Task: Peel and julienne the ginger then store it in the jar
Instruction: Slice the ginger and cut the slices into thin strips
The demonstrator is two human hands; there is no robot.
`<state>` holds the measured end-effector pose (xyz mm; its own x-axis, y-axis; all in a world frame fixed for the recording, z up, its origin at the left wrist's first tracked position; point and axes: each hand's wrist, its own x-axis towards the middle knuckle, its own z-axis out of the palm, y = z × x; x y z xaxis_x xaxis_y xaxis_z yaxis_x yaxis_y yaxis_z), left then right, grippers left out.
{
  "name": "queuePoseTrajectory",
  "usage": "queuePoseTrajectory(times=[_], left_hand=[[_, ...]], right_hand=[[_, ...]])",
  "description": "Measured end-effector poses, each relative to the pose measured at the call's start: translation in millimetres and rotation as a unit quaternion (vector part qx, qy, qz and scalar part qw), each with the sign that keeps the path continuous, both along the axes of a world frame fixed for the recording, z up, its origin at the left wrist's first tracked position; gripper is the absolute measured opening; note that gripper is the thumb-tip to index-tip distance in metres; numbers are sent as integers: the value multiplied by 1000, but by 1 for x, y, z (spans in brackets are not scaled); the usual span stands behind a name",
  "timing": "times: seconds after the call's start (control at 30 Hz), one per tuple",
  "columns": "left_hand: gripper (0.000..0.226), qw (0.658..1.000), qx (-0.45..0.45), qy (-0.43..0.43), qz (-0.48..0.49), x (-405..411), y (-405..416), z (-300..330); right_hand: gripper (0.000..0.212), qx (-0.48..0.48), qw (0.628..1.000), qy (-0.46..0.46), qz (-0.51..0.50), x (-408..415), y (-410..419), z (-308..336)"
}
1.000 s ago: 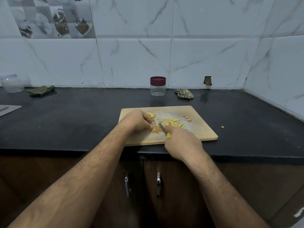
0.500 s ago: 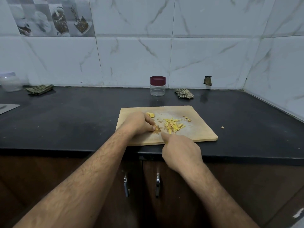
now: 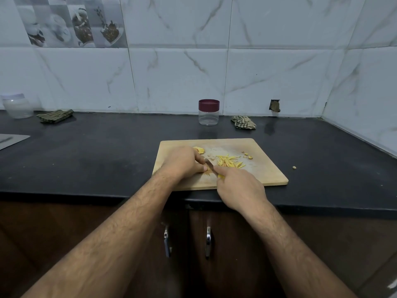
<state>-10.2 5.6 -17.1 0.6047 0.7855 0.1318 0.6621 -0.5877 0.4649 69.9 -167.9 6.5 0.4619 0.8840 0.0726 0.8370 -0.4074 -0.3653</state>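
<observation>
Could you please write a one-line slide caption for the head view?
Left hand steadies ginger on the cutting board while the right hand slices with a knife; lidded jar waits behind.

The setting is a domestic kitchen. A black stone countertop (image 3: 96,151) runs wall to wall and meets a corner at the right. The walls are clad in white marble-pattern tiles (image 3: 176,78), with one decorative tile (image 3: 71,20) at upper left printed with food motifs. Below the counter edge are dark wooden cabinet doors (image 3: 225,244) fitted with two metal handles (image 3: 208,241). A wooden cutting board (image 3: 264,168) lies on the counter. Against the wall stand a clear jar (image 3: 208,112) with a maroon lid, two folded checked cloths (image 3: 55,115), and a second lidded container (image 3: 16,105).
</observation>
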Motion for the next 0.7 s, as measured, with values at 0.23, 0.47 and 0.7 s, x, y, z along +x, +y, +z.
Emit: queuePoseTrajectory(times=[0.23, 0.47, 0.7], left_hand=[[25, 1000, 7, -1, -9, 0, 3, -1], [23, 1000, 11, -2, -9, 1, 3, -3], [21, 1000, 19, 1, -16, 0, 0, -3]], right_hand=[[50, -1, 1000, 1, 9, 0, 2, 0], [47, -8, 1000, -23, 20, 1, 3, 2], [50, -9, 999, -35, 21, -2, 8, 3]])
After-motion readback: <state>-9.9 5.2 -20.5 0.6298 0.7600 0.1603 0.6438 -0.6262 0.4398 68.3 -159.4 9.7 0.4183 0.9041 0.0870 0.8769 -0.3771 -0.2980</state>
